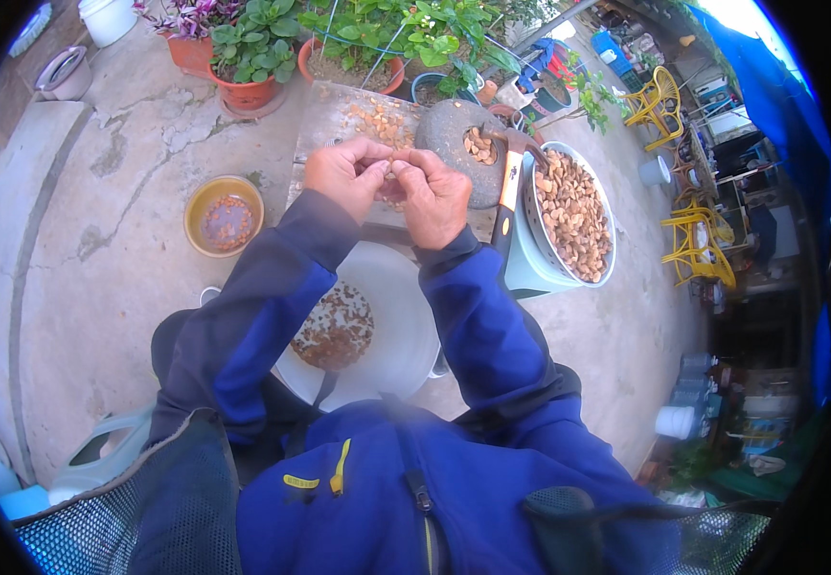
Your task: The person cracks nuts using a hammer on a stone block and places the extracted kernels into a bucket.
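My left hand [349,172] and my right hand [435,190] meet fingertip to fingertip above a wooden board [311,129]. Pinched between them is a small tan nut [389,171], mostly hidden by the fingers. Loose nuts [384,123] lie scattered on the board beyond my hands. To the right, a round grey stone [440,133] has a hollow holding several nuts [480,146]. A claw hammer [511,180] leans there, its head by the stone and its handle angled toward me.
A perforated basin [611,244] heaped with brown nuts rests on a pale bucket [536,269] at right. Below my forearms stands a wide white tub [404,316] with shell bits. A yellow bowl [260,215] with kernels sits left. Potted plants [243,97] line the far side.
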### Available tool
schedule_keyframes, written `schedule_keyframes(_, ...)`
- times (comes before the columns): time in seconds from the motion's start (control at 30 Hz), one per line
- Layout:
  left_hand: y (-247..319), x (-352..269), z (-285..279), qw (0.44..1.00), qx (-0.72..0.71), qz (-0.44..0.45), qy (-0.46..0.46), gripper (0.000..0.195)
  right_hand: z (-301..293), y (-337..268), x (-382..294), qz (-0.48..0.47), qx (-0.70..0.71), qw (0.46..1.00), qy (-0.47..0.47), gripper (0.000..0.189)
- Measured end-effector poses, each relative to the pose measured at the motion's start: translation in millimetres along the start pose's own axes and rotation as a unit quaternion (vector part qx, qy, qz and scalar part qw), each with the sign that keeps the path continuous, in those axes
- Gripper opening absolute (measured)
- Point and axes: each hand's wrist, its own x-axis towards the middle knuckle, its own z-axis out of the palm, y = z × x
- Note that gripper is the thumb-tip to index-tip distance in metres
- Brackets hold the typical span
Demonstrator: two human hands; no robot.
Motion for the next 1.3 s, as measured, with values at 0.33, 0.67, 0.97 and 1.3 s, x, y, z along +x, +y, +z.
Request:
schedule_keyframes(0.33,3,-2,2,0.967,0.215,0.131,0.035,0.014,1,6,5,0.092,0.096,0.991,0.005,0.015)
schedule_keyframes(0.67,-4,1,1,0.985,0.166,0.047,0.011,0.016,0,10,4,-0.15,-0.228,0.962,0.012,0.008)
schedule_keyframes(0.97,-24,12,-4,0.979,0.199,-0.029,0.032,0.014,-4,24,8,-0.198,-0.31,0.929,0.028,0.007)
schedule_keyframes(1.3,-16,27,-25,0.987,-0.011,-0.142,0.075,0.013,-9,43,17,0.009,-0.108,0.994,0.027,0.014)
